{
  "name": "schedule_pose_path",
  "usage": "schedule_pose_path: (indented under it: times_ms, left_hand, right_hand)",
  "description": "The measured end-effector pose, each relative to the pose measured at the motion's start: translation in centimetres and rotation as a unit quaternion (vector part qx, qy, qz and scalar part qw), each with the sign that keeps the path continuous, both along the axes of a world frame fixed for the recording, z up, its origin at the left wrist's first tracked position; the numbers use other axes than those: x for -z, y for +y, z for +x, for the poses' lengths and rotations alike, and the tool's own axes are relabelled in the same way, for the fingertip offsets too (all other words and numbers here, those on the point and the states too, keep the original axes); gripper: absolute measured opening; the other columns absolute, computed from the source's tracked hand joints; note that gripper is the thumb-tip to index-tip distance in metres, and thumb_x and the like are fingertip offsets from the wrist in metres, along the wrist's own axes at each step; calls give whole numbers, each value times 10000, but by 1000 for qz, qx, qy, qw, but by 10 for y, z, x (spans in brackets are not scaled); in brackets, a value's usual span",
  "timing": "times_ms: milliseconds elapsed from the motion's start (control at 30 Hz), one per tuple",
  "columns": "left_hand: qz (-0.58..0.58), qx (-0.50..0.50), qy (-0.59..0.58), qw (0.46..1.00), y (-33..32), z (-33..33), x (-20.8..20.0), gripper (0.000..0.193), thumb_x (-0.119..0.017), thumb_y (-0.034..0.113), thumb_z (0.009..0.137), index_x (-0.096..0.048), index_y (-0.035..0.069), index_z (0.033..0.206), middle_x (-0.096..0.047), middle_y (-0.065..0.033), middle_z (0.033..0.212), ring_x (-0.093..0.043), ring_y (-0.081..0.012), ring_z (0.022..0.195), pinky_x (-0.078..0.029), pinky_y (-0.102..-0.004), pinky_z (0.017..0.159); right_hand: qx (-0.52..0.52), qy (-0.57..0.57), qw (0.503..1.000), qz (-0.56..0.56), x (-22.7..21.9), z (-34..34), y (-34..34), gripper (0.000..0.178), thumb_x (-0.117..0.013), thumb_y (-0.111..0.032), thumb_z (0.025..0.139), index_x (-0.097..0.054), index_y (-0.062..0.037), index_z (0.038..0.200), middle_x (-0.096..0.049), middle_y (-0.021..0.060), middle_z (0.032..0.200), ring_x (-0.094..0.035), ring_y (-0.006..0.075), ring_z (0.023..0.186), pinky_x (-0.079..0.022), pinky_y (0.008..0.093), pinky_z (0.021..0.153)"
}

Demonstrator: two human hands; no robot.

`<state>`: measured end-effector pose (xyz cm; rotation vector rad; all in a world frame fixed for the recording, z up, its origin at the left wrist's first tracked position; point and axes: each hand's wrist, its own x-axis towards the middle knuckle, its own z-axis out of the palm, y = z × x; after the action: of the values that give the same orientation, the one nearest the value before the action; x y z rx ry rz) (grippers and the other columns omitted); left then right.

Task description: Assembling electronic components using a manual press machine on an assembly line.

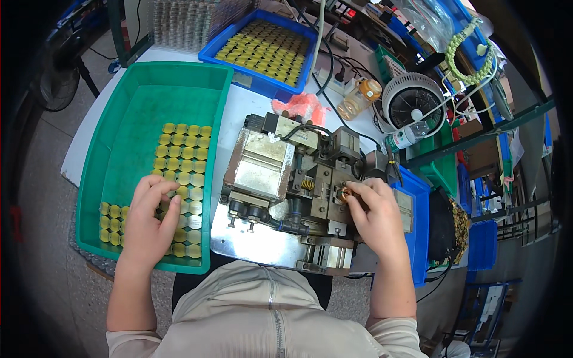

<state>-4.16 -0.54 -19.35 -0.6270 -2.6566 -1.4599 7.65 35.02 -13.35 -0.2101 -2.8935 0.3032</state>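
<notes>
pinching the copper ring (345, 194), the right hand (378, 212) should work lightly and squarely at the machine (319, 200); whether the left hand (149, 216) grasps anything, i cannot tell.

no legible text or numbers

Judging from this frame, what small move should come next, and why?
Probably the right hand should settle the small coppery ring in the machine: its fingers are at the ring, whose seating is hard to judge, while the left hand is over yellow pieces in the green tray.
</notes>
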Motion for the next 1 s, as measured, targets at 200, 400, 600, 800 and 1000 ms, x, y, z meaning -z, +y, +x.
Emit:
schedule_pose_path:
  times_ms: [200, 400, 600, 800, 1000]
  left_hand:
    - [18, -7, 11, 1000, 3, -1, -15, 223, -642, -22, 866, -634, 12, 1086, -571, -95, 1120, -548, -190, 903, -472, -305, 808]
    - [20, 83, 106, 991, 32, -10, -59, 230, -653, -24, 856, -648, 19, 1081, -590, -106, 1109, -565, -216, 941, -469, -319, 845]
    - [1, 291, 256, 922, 134, -14, -79, 162, -667, 3, 803, -658, 43, 960, -631, -97, 993, -578, -274, 957, -487, -365, 845]
    - [-100, 374, 289, 875, 221, -15, -32, 137, -689, 121, 827, -682, 50, 944, -637, -97, 991, -577, -290, 970, -500, -373, 877]
    - [-158, 465, 294, 820, 248, -16, -36, 203, -700, 157, 846, -689, 29, 1002, -630, -114, 1041, -565, -296, 1004, -498, -381, 906]
  right_hand:
    - [-70, 21, 994, 86, 8, 14, 2, 360, -647, -32, 786, -707, -49, 1140, -651, 67, 1138, -564, 268, 1003, -443, 373, 878]
    - [-65, -2, 992, 111, 13, 13, 2, 419, -649, -19, 756, -699, -43, 1171, -628, 56, 1198, -552, 256, 1038, -402, 366, 929]
    - [-59, 6, 991, 119, 6, 18, 0, 492, -592, 49, 726, -679, -24, 1205, -632, 71, 1188, -566, 283, 1045, -402, 383, 964]
    - [-21, 104, 994, 22, -6, 44, 35, 579, -568, 62, 717, -632, -26, 1286, -602, 138, 1241, -573, 303, 1086, -431, 388, 954]
    - [249, 221, 935, -118, -16, 144, 116, 359, -493, 66, 898, -674, 19, 1204, -619, 109, 1207, -583, 212, 1066, -448, 283, 919]
